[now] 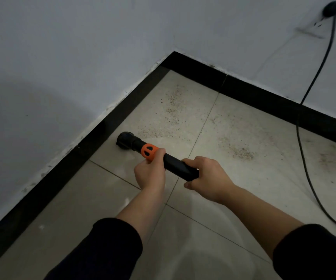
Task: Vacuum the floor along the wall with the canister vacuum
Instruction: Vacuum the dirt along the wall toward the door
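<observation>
A black vacuum wand (174, 161) with an orange collar (148, 150) slants down to the pale tiled floor (110, 209). Its black nozzle (125, 140) sits on the tile right beside the black skirting board (94, 136) of the left wall. My left hand (150, 171) grips the wand just behind the orange collar. My right hand (207, 178) holds the wand's upper end. Gritty dirt (172, 110) lies scattered on the tiles ahead of the nozzle, towards the corner. The canister is out of view.
Two white walls meet in a corner (174, 52) ahead. A black power cord (304, 158) runs from a plug (331, 9) on the right wall down across the floor at the right. More dirt patches (241, 152) lie on the right-hand tiles.
</observation>
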A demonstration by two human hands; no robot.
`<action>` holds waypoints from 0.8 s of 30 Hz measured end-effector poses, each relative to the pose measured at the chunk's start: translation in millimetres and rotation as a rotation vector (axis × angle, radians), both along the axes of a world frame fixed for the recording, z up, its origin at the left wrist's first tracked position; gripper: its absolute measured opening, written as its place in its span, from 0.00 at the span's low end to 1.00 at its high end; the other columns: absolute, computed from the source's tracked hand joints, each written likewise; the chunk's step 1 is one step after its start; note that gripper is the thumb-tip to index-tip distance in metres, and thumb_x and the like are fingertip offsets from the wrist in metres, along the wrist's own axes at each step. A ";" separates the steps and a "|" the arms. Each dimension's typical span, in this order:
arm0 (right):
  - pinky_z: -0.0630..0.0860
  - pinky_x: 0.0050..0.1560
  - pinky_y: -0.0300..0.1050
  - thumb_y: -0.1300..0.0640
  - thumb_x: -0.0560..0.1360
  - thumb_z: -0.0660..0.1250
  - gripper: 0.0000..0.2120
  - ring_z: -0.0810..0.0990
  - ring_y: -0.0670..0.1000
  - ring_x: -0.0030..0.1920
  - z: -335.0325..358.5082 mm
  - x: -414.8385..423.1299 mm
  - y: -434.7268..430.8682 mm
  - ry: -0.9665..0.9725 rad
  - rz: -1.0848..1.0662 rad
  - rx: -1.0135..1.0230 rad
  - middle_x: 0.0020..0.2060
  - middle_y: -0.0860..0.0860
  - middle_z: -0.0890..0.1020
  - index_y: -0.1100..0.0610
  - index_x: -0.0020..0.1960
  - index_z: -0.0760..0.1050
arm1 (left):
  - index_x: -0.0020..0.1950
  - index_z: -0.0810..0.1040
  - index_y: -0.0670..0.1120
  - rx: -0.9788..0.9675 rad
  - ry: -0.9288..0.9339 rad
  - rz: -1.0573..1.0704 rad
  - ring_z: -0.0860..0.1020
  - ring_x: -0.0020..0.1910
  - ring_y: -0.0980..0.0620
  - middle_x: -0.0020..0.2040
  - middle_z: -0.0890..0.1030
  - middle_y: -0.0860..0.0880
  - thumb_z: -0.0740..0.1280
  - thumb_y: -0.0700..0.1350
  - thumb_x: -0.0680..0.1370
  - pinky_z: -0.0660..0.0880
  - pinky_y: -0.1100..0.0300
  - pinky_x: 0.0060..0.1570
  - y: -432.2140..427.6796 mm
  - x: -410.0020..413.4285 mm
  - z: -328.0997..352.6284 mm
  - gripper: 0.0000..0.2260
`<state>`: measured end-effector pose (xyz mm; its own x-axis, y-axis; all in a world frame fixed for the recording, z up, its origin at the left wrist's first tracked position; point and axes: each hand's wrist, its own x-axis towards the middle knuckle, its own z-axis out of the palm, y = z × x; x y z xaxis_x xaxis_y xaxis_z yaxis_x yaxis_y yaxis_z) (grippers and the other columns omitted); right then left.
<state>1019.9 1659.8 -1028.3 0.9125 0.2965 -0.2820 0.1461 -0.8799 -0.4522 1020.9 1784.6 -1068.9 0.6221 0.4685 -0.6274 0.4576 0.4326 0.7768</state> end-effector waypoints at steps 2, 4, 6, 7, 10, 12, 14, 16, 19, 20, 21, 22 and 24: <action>0.74 0.46 0.47 0.61 0.71 0.70 0.19 0.76 0.54 0.45 2.8 5.0 -5.4 0.027 -0.005 -0.010 0.44 0.54 0.78 0.50 0.60 0.77 | 0.36 0.81 0.43 -0.007 -0.009 0.006 0.81 0.38 0.52 0.33 0.82 0.49 0.73 0.49 0.71 0.78 0.57 0.44 -7.8 2.6 -1.5 0.10; 0.74 0.45 0.46 0.61 0.71 0.70 0.18 0.76 0.53 0.44 1.1 10.0 -11.7 0.019 0.011 -0.032 0.43 0.53 0.78 0.50 0.59 0.77 | 0.37 0.80 0.42 0.000 -0.027 0.015 0.80 0.36 0.53 0.32 0.81 0.50 0.73 0.49 0.72 0.77 0.59 0.42 -14.2 4.4 -3.7 0.10; 0.73 0.43 0.46 0.61 0.70 0.69 0.17 0.76 0.53 0.43 -3.3 12.9 -17.0 0.005 0.017 -0.025 0.42 0.53 0.77 0.50 0.58 0.78 | 0.37 0.80 0.42 0.023 -0.041 0.017 0.78 0.34 0.54 0.31 0.80 0.50 0.73 0.49 0.72 0.76 0.61 0.39 -18.8 6.3 -5.5 0.11; 0.73 0.43 0.46 0.61 0.70 0.69 0.16 0.76 0.53 0.43 -6.1 13.6 -19.3 0.001 0.018 -0.018 0.41 0.53 0.77 0.50 0.57 0.78 | 0.37 0.80 0.42 0.039 -0.042 0.013 0.78 0.34 0.55 0.31 0.79 0.50 0.72 0.49 0.73 0.75 0.63 0.38 -20.7 7.4 -6.4 0.11; 0.74 0.42 0.48 0.62 0.69 0.69 0.15 0.76 0.54 0.41 -12.5 13.0 -24.7 -0.002 0.010 -0.001 0.40 0.54 0.77 0.50 0.55 0.78 | 0.38 0.80 0.42 0.066 -0.036 -0.015 0.78 0.35 0.55 0.33 0.80 0.50 0.72 0.49 0.73 0.72 0.64 0.35 -25.0 8.0 -7.6 0.11; 0.74 0.40 0.48 0.62 0.69 0.68 0.14 0.76 0.54 0.41 -14.0 11.1 -28.5 -0.014 0.001 -0.004 0.39 0.54 0.77 0.50 0.53 0.77 | 0.38 0.79 0.42 0.072 -0.036 -0.037 0.78 0.35 0.55 0.33 0.79 0.50 0.71 0.49 0.73 0.72 0.64 0.36 -28.2 7.7 -7.0 0.11; 0.71 0.37 0.45 0.61 0.69 0.68 0.12 0.75 0.53 0.39 -14.9 7.5 -31.6 -0.031 0.000 -0.022 0.38 0.52 0.75 0.50 0.51 0.76 | 0.38 0.79 0.42 0.067 -0.030 -0.047 0.77 0.35 0.55 0.33 0.79 0.49 0.71 0.49 0.73 0.71 0.64 0.35 -31.3 6.1 -5.7 0.11; 0.69 0.34 0.43 0.60 0.69 0.68 0.11 0.74 0.52 0.38 -16.5 3.5 -35.4 -0.045 -0.006 -0.033 0.37 0.50 0.74 0.50 0.50 0.75 | 0.39 0.79 0.42 0.060 -0.025 -0.056 0.77 0.36 0.54 0.34 0.79 0.49 0.71 0.49 0.73 0.71 0.63 0.34 -35.6 5.5 -4.0 0.11; 0.67 0.33 0.41 0.60 0.69 0.68 0.12 0.74 0.52 0.39 -18.7 2.5 -40.8 -0.056 -0.019 -0.039 0.37 0.49 0.73 0.50 0.51 0.75 | 0.38 0.79 0.42 0.061 -0.010 -0.079 0.77 0.36 0.54 0.35 0.79 0.47 0.71 0.49 0.73 0.70 0.63 0.34 -39.7 7.1 -2.0 0.11; 0.67 0.33 0.41 0.60 0.69 0.68 0.13 0.74 0.52 0.39 -18.5 3.6 -42.0 -0.060 -0.024 -0.037 0.37 0.49 0.73 0.50 0.52 0.75 | 0.38 0.78 0.43 0.055 -0.009 -0.090 0.77 0.35 0.54 0.35 0.79 0.47 0.71 0.49 0.73 0.71 0.63 0.34 -40.2 8.1 -0.7 0.10; 0.68 0.33 0.41 0.60 0.69 0.68 0.13 0.74 0.52 0.39 -17.7 4.7 -43.1 -0.066 -0.028 -0.034 0.38 0.49 0.72 0.50 0.52 0.76 | 0.38 0.79 0.43 0.049 -0.012 -0.099 0.77 0.35 0.55 0.36 0.80 0.47 0.71 0.49 0.73 0.71 0.64 0.34 -40.3 9.2 0.5 0.10; 0.68 0.34 0.41 0.60 0.69 0.68 0.13 0.74 0.52 0.40 -16.8 5.7 -43.8 -0.071 -0.031 -0.032 0.38 0.49 0.72 0.50 0.52 0.76 | 0.39 0.79 0.43 0.045 -0.014 -0.106 0.77 0.35 0.55 0.36 0.80 0.47 0.71 0.49 0.73 0.71 0.64 0.34 -40.5 10.2 1.7 0.10; 0.69 0.34 0.42 0.60 0.69 0.67 0.13 0.74 0.53 0.40 -14.5 5.7 -46.1 -0.077 -0.034 -0.038 0.38 0.50 0.72 0.50 0.53 0.76 | 0.39 0.79 0.43 0.037 -0.017 -0.118 0.77 0.34 0.56 0.36 0.80 0.47 0.71 0.49 0.73 0.71 0.64 0.34 -41.9 11.3 3.5 0.10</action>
